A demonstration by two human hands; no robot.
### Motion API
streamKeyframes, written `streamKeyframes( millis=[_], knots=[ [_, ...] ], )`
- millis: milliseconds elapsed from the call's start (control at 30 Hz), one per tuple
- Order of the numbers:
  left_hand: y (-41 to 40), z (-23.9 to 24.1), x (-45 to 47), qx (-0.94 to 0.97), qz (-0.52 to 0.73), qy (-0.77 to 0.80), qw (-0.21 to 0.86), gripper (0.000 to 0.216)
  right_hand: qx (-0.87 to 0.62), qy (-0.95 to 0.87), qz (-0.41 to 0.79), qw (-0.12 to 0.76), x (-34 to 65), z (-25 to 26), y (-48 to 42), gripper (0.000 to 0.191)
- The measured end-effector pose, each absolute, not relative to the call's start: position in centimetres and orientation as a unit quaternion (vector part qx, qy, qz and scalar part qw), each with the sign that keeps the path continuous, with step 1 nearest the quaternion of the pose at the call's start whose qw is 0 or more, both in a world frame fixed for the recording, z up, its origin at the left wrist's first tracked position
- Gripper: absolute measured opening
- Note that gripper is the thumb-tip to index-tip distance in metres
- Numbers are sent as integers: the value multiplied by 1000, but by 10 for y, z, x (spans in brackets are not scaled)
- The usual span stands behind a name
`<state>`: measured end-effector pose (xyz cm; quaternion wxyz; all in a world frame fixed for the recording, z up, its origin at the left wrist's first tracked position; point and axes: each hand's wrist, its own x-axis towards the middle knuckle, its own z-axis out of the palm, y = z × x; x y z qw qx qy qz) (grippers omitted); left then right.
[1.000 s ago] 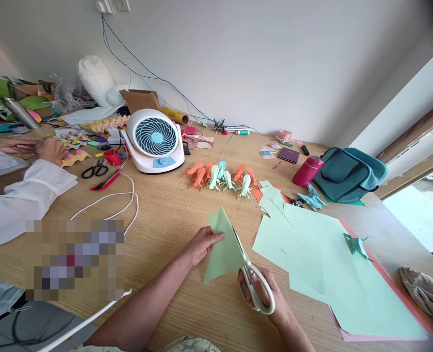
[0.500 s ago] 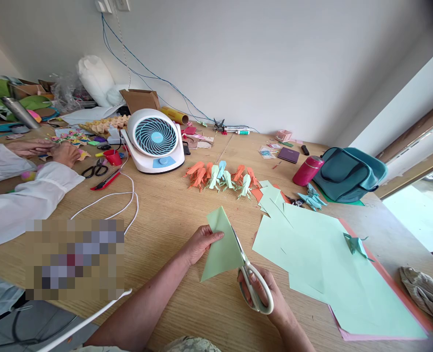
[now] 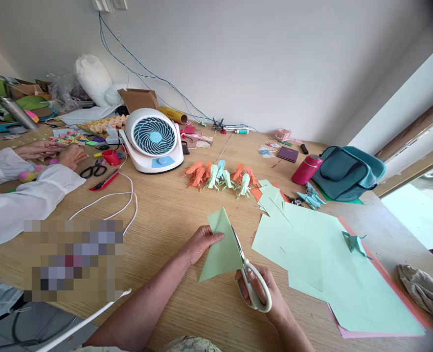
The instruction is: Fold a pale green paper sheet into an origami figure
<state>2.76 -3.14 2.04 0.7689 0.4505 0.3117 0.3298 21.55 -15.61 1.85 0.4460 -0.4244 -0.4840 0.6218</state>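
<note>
My left hand pinches the left edge of a folded light green paper triangle, holding it just above the wooden table. My right hand grips white-handled scissors, fingers through the loops. The blades run up along the triangle's right edge. Large light green sheets lie flat to the right of my right hand.
A row of orange and pale folded paper figures stands mid-table. Behind it are a white desk fan with a white cable, a red bottle and a teal bag. Another person's white sleeves and hands work at the left, near black scissors.
The scissors and paper stay almost in place; the triangle's lower tip has dropped slightly left. The other person's hands at the left have shifted right among the small coloured pieces.
</note>
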Motion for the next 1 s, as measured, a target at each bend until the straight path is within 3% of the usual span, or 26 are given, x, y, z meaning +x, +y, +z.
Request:
streamKeyframes(
  millis=[1000],
  knots=[
    [-32, 23, 29, 451, 330, 318, 765, 46, -448, -497, 596, 443, 214, 21, -158, 56]
  ],
)
